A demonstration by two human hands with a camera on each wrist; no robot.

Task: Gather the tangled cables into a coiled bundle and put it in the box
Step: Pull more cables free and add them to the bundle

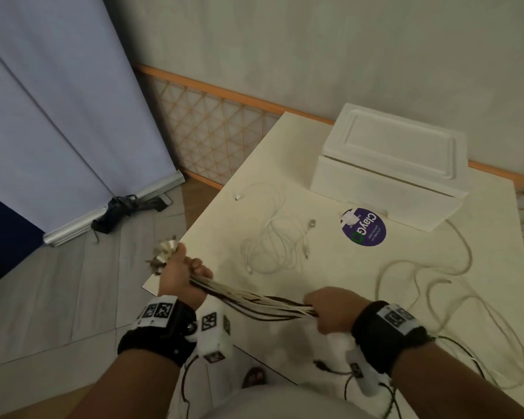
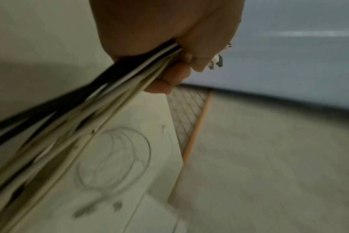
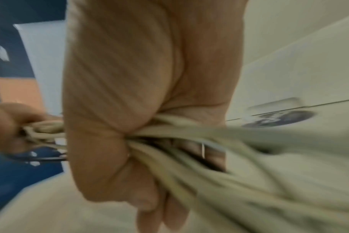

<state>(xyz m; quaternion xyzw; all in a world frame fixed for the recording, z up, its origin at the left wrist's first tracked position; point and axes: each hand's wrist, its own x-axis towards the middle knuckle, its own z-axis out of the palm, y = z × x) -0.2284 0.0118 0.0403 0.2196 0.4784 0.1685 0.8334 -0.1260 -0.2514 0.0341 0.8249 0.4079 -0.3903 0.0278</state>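
Both hands, the left hand [image 1: 180, 278] and right hand [image 1: 330, 309], clench a taut bunch of cables [image 1: 254, 300] above the counter [image 1: 436, 313], uncoiled yet, with a white cable [image 1: 270, 237] loose and the styrofoam box [image 1: 390, 164] lidded.

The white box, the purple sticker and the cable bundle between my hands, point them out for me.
white box [image 1: 384, 182]: head view, on its front wall under the closed lid.
purple sticker [image 1: 371, 231]: head view, on its printed middle, flat on the table.
cable bundle [image 1: 254, 300]: head view, on the stretched strands.
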